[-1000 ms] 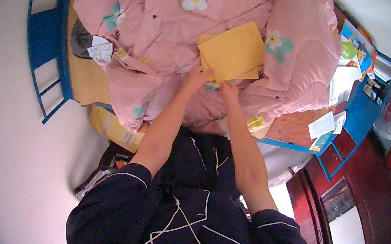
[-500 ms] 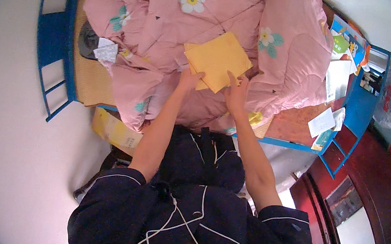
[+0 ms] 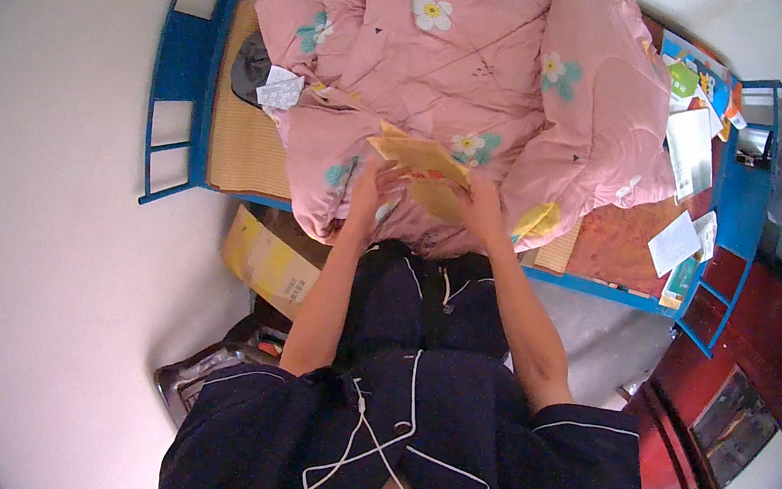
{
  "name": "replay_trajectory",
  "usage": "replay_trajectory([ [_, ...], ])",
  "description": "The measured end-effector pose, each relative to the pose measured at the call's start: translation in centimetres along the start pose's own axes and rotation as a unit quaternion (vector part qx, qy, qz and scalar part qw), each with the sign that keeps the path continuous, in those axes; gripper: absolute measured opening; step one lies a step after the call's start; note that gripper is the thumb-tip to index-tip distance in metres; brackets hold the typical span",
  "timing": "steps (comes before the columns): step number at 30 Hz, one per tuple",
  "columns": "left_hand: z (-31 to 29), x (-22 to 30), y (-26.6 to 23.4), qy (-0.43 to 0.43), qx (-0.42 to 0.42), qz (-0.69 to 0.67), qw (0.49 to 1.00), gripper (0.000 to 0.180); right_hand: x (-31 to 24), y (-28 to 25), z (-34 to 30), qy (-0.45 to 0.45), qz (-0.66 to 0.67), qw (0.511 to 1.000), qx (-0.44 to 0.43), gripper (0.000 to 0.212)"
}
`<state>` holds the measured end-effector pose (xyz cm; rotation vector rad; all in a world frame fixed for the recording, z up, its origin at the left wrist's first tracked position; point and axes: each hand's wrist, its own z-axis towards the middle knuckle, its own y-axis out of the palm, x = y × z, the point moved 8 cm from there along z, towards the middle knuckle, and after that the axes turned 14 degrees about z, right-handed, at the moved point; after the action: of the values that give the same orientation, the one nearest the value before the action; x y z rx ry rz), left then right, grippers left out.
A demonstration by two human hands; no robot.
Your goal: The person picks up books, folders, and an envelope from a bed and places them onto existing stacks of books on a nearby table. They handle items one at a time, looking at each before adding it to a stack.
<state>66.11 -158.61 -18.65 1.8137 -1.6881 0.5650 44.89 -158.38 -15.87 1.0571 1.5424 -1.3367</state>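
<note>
Several flat yellow paper pieces (image 3: pixel 421 158), looking like envelopes or folded sheets, are held between my two hands above the quilt. Red marks show on the upper one, which tilts away from lying flat. My left hand (image 3: pixel 375 190) grips their left edge. On the right edge, my right hand (image 3: pixel 483 210) is closed with the fingers partly behind the paper. Under and beyond them spreads a pink quilt (image 3: pixel 478 65) with white and yellow flowers.
A blue metal bed frame (image 3: pixel 186 62) bounds both ends. A dark cap (image 3: pixel 251 67) and a white paper slip (image 3: pixel 280 89) lie at left. Loose papers (image 3: pixel 690 153) are at right. Below the bed edge stands a yellow cardboard box (image 3: pixel 271 267); dark red furniture (image 3: pixel 671 469) is at right.
The yellow papers have been tilted up and drawn closer to me, now showing red marks. Both hands keep hold of them. The whole view has shifted, with the bed appearing further right.
</note>
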Motion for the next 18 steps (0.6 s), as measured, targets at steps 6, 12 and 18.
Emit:
replay_trajectory([
  [6, -2.0, 0.7, -0.5, 0.240, 0.036, 0.257, 0.936, 0.047, 1.0, -1.3, -6.2, 0.135, 0.131, 0.979, 0.080, 0.027],
  [12, -2.2, -0.1, 2.3, 0.179, -0.172, 0.350, 0.903, 0.048, -1.8, -1.9, -13.7, 0.187, 0.414, 0.865, 0.214, 0.032],
  [18, -4.7, -5.5, 9.0, 0.059, -0.375, 0.462, 0.801, 0.044, -0.3, -2.7, -24.9, 0.222, 0.460, 0.734, 0.447, 0.033],
])
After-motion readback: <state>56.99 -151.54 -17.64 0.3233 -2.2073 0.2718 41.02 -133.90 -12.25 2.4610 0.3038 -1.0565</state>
